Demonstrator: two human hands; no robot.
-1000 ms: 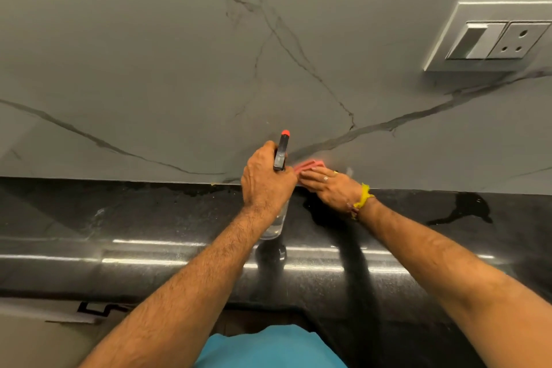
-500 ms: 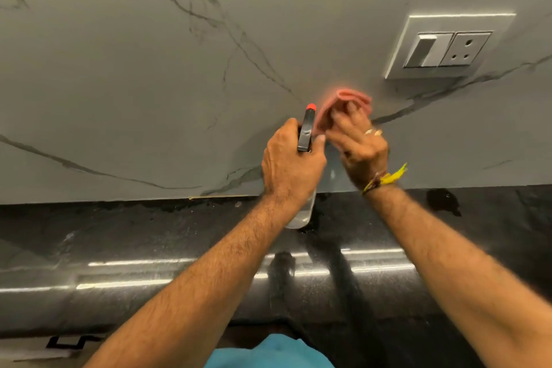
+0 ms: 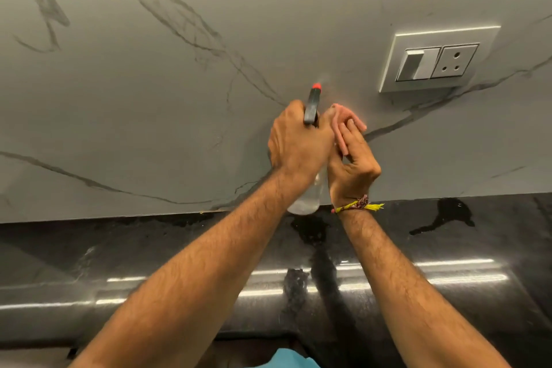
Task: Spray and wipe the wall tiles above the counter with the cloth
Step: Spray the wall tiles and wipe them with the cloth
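Note:
My left hand [image 3: 295,140] grips a clear spray bottle [image 3: 307,202] whose black head with a red nozzle [image 3: 313,100] points up at the grey veined wall tiles [image 3: 179,98]. A faint mist hangs just above the nozzle. Right beside it, my right hand [image 3: 354,161] holds a folded pink cloth [image 3: 340,119], palm turned toward me, close to the wall. The bottle's clear base shows below my left wrist, just above the joint between the tiles and the counter.
A white switch and socket plate [image 3: 437,61] sits on the wall up and to the right of my hands. Below runs a glossy black counter [image 3: 119,263] with a wet puddle [image 3: 448,216] at the right near the wall.
My right hand has turned the cloth off the wall and dropped beside the bottle. The left hand has raised the bottle slightly, and mist shows at the nozzle.

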